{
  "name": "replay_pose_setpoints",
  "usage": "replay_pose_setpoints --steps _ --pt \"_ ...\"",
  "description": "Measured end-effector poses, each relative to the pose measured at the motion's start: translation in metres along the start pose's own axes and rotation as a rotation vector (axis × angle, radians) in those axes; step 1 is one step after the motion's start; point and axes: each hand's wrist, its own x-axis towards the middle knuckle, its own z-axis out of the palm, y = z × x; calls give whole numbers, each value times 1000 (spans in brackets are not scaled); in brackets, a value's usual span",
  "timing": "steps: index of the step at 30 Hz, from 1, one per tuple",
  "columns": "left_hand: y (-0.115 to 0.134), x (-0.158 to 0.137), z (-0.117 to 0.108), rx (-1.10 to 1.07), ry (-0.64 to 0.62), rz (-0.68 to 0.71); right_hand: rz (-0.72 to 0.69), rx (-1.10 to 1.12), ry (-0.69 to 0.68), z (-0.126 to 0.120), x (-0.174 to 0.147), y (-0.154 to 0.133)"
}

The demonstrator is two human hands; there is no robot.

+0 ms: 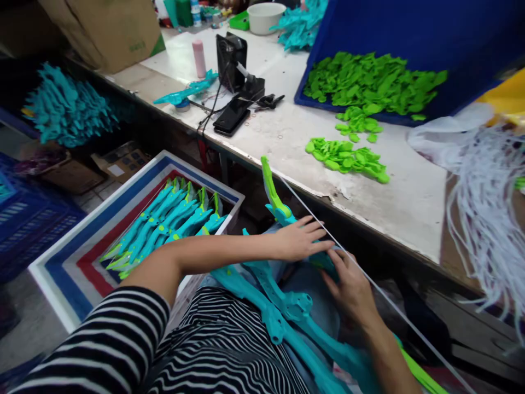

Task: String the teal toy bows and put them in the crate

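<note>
Across my lap lies a teal toy bow (287, 218) with lime-green ends and a taut white string (381, 293) running to the lower right. My left hand (302, 239) rests on the bow's middle, fingers stretched out and spread. Bent around the same part are the fingers of my right hand (353, 282), partly hiding it. Two more teal bow bodies (262, 303) lie on my thighs, beneath my left forearm. What is under both palms cannot be seen.
Left of me, a striped-lined white crate (88, 273) holds several bagged teal-and-green bows. On the table (410, 219) are green pieces (348, 158), a blue bin (410, 44) with more, a phone (232, 116) and a pink bottle (199, 58). White strings (484, 208) hang at right.
</note>
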Motion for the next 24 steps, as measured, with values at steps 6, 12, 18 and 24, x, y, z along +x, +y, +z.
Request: replay_pose_setpoints --steps 6,12,18,24 --pt "-36 -29 -38 -90 14 -185 -146 73 185 -44 62 -33" --pt "-59 -225 -107 -185 489 -856 -179 170 155 -43 54 -82" --pt "-33 -393 -21 -260 480 -1531 12 276 -144 -3 -14 -77" --pt "-65 -388 89 -507 443 -1649 223 266 -388 2 -52 -90"
